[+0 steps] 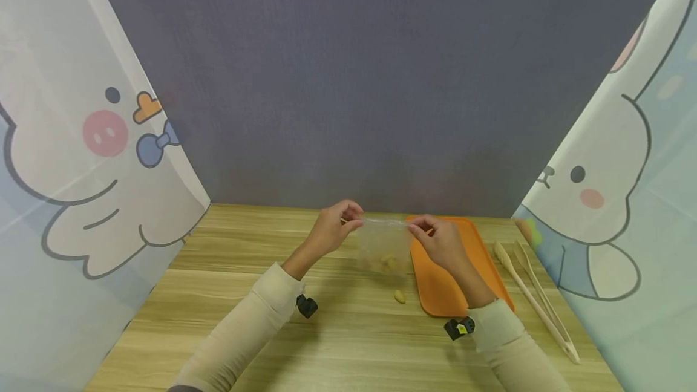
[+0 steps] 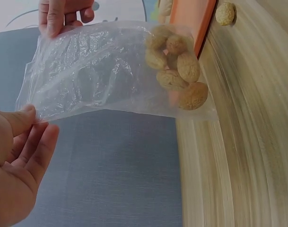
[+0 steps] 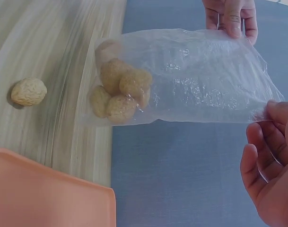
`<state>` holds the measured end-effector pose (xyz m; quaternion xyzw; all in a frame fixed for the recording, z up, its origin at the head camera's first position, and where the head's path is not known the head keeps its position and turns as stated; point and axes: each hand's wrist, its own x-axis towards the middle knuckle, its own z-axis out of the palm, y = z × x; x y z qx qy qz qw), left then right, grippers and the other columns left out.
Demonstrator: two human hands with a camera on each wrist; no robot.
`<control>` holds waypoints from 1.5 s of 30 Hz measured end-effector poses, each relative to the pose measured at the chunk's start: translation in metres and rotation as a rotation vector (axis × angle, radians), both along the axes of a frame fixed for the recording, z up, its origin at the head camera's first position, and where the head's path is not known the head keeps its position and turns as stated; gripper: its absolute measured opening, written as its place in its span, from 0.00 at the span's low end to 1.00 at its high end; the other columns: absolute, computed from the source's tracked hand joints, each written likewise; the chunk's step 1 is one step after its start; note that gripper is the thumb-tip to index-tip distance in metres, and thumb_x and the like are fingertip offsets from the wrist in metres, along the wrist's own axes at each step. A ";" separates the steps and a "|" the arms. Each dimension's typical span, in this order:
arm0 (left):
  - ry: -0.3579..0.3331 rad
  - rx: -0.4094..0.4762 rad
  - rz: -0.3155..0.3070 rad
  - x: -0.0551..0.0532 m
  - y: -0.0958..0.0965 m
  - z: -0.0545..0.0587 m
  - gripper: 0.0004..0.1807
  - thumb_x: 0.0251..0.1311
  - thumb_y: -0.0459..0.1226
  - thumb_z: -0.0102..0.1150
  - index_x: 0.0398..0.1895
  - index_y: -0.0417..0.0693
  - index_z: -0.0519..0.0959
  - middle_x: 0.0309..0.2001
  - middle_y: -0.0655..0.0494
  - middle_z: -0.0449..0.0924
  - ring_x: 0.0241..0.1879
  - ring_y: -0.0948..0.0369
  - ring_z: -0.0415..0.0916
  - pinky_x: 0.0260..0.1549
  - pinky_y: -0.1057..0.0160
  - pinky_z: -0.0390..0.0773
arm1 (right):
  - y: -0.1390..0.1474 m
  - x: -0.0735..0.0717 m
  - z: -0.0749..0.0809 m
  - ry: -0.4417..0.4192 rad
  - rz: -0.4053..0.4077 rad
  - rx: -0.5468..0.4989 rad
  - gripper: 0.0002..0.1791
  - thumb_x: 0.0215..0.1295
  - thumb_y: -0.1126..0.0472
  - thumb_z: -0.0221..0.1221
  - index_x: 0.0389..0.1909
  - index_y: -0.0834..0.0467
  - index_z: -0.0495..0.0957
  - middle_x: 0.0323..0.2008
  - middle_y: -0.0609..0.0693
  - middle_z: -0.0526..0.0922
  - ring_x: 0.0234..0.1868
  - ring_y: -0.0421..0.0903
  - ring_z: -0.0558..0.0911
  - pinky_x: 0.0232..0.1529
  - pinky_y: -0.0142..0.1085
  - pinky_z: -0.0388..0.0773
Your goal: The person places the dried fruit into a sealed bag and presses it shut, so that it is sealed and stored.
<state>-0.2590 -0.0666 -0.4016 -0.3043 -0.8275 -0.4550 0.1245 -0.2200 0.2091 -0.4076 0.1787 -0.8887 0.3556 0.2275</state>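
A clear plastic bag [image 1: 383,236] hangs upright between my two hands, with several wrinkled tan walnuts [image 2: 188,67] at its bottom. My left hand [image 1: 333,227] pinches one top corner between thumb and fingers. At the opposite corner, the thumb and index finger of my right hand [image 3: 274,161] hold the bag's edge, the other fingers loosely bent. The top edge is stretched between the hands; whether the mouth is sealed, I cannot tell. One loose walnut [image 1: 400,296] lies on the table just in front of the bag.
An orange tray [image 1: 441,289] lies on the wood-grain table [image 1: 229,295], partly beneath my right forearm. Right of it rest long wooden tongs [image 1: 533,301]. A dark grey panel [image 1: 348,89] stands behind the table, with cartoon-printed walls on both sides.
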 end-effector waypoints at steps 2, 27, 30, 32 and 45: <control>0.001 0.012 0.002 0.000 0.000 -0.001 0.10 0.64 0.32 0.67 0.47 0.44 0.81 0.36 0.54 0.85 0.37 0.59 0.83 0.39 0.63 0.84 | 0.000 0.000 0.000 0.002 0.005 0.002 0.05 0.68 0.58 0.66 0.38 0.55 0.88 0.29 0.46 0.88 0.29 0.40 0.82 0.32 0.31 0.79; -0.014 -0.115 0.005 0.000 0.005 -0.009 0.05 0.67 0.40 0.66 0.40 0.48 0.86 0.34 0.57 0.82 0.34 0.65 0.79 0.35 0.69 0.80 | -0.001 0.002 -0.003 0.019 0.022 -0.019 0.05 0.67 0.59 0.67 0.38 0.56 0.88 0.30 0.47 0.89 0.29 0.39 0.82 0.32 0.31 0.80; -0.001 -0.110 0.015 0.000 0.006 -0.009 0.05 0.67 0.40 0.66 0.39 0.49 0.87 0.33 0.57 0.82 0.34 0.65 0.78 0.35 0.69 0.79 | -0.001 0.003 -0.004 0.007 0.034 -0.009 0.04 0.68 0.60 0.67 0.38 0.55 0.88 0.30 0.47 0.88 0.28 0.37 0.82 0.32 0.31 0.80; 0.009 -0.106 0.020 0.001 0.006 -0.009 0.04 0.67 0.39 0.66 0.38 0.49 0.87 0.33 0.57 0.81 0.33 0.66 0.77 0.34 0.69 0.78 | -0.001 0.003 -0.004 -0.009 0.042 0.000 0.04 0.68 0.59 0.66 0.38 0.55 0.87 0.30 0.46 0.88 0.28 0.36 0.81 0.32 0.31 0.80; 0.036 -0.096 -0.003 0.001 0.010 -0.004 0.03 0.67 0.36 0.65 0.35 0.47 0.85 0.31 0.56 0.79 0.32 0.65 0.73 0.33 0.69 0.77 | -0.007 0.004 -0.002 -0.048 0.049 0.044 0.06 0.68 0.57 0.66 0.39 0.56 0.85 0.30 0.45 0.87 0.28 0.37 0.82 0.34 0.32 0.81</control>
